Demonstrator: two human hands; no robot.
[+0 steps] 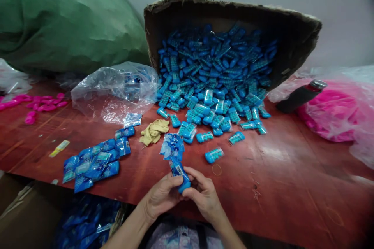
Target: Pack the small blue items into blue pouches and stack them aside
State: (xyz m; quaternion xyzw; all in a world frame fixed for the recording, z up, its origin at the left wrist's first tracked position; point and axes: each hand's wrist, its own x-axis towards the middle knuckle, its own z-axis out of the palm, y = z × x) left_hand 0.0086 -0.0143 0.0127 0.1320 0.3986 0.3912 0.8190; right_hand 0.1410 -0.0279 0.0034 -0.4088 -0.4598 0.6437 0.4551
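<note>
Between my hands, over the front of the red table, is a small blue bottle in a printed blue wrapper (179,172). My left hand (162,195) grips it from the left, thumb on its face. From the right, my right hand (204,194) pinches its rounded lower end with closed fingers. Just beyond lie flat printed blue wrappers (172,144). Clear bottles with blue caps, filled with small blue balls (214,155), are scattered behind and to the right. Wrapped blue bottles (96,161) form a group at the left.
A tipped cardboard box (233,4) spills many blue bottles onto the red table (286,179). A crumpled yellowish cloth (154,131) and a clear plastic bag (96,93) lie left. A dark flask (300,96) leans at right. An open box below the table edge holds blue packets (87,221).
</note>
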